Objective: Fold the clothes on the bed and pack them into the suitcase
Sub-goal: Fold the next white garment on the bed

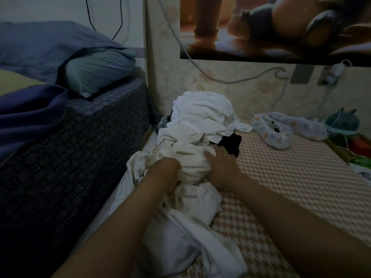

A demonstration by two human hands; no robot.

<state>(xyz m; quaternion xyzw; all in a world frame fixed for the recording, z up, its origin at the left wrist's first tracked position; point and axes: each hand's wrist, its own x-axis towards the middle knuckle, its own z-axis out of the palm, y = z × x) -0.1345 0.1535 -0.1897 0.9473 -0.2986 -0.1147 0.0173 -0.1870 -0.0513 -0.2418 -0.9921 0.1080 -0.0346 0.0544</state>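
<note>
left hand (pixel 166 173): fingers curled into white clothes pile (pixel 200 121) | right hand (pixel 220 167): laid on it, fingers loose | pile: on checked bed (pixel 281 177), 12 o'clock of both hands | black garment (pixel 230 144): 1 o'clock of right hand

Free lane: bare beige houndstooth bed cover (pixel 285 177), right of heaped white clothes (pixel 200 121). Left blocked by tall dark-blue patterned mattress side (pixel 84 149), close along the heap. Rear: wall with slack grey cable (pixel 230 82). Far right: white spotted fabric pieces (pixel 279 137) and teal plush toy (pixel 343 122).
</note>
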